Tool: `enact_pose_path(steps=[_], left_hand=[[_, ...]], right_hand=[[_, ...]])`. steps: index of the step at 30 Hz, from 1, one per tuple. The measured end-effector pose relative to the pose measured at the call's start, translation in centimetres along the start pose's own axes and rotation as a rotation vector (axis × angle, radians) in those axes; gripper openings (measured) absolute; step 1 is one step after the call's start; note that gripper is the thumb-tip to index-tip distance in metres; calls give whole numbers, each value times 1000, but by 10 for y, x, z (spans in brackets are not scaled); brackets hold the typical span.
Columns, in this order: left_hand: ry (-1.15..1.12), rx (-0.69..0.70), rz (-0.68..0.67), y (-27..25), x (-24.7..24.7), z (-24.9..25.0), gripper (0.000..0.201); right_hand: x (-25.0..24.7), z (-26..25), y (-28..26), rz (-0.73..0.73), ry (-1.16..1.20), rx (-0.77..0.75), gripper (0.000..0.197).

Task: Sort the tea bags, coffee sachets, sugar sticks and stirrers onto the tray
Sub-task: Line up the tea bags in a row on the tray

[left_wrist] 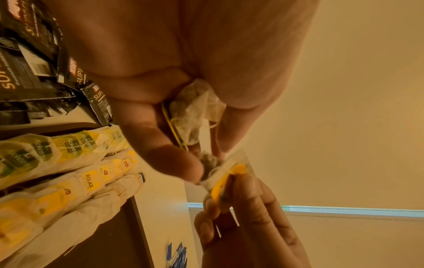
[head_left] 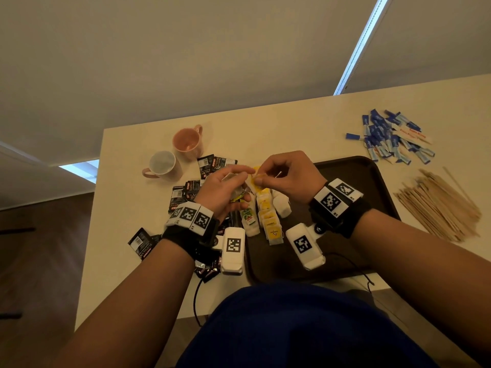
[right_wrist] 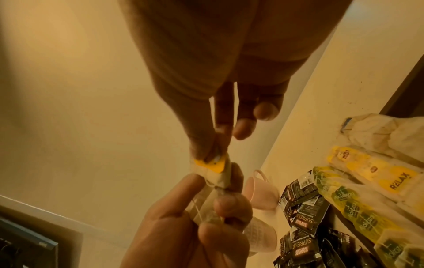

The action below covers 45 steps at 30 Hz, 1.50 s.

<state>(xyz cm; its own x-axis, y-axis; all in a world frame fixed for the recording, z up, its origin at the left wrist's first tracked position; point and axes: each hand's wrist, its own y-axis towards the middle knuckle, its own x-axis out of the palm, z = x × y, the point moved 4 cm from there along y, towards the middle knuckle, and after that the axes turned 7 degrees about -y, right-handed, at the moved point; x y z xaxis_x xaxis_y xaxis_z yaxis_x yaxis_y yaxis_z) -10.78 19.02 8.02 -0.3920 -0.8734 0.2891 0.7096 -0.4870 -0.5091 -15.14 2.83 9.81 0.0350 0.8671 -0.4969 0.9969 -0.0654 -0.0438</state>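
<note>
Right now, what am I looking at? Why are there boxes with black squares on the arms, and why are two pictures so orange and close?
Those are a person's two hands sorting drink things. The boxes on the wrists are small cameras. The big picture comes from a camera on the head; the two orange ones come from the wrist cameras, looking along the fingers. The left hand holds a bunch of tea bags. The right hand has a pinching grip on one yellow-tagged tea bag. On the dark tray lie rows of tea bags. On the table are black coffee sachets, two mugs, blue sugar sticks and wooden stirrers.
</note>
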Motion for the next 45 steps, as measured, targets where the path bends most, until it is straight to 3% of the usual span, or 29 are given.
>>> enact_pose_path(steps=[7,12,19,24,28,32,34,38,41,45], left_hand=[[-34,22,-75,-5,7,0,19],[120,48,-65,-5,9,-2,19],[207,88,-34,1,5,-5,12],[223,63,78,7,-8,-11,14],[228,17,99,9,-13,-21,15],[237,-36,114,10,-15,-30,16],[245,-52,114,9,-17,-35,16],[277,-72,108,9,-21,-42,15],[280,-83,100,9,-23,-44,17],[271,-87,105,8,-23,-43,19]], right_hand=[[-10,3,0,136,182,61,16],[-9,5,4,164,149,61,13],[-6,9,-3,-6,121,85,17],[-7,46,-16,-36,15,219,7],[33,94,-39,-304,-184,417,6],[65,124,-61,-462,-267,500,15],[73,132,-68,-465,-286,538,17],[76,138,-73,-314,-346,549,14],[79,142,-77,-265,-355,566,30],[85,144,-81,-311,-329,620,47]])
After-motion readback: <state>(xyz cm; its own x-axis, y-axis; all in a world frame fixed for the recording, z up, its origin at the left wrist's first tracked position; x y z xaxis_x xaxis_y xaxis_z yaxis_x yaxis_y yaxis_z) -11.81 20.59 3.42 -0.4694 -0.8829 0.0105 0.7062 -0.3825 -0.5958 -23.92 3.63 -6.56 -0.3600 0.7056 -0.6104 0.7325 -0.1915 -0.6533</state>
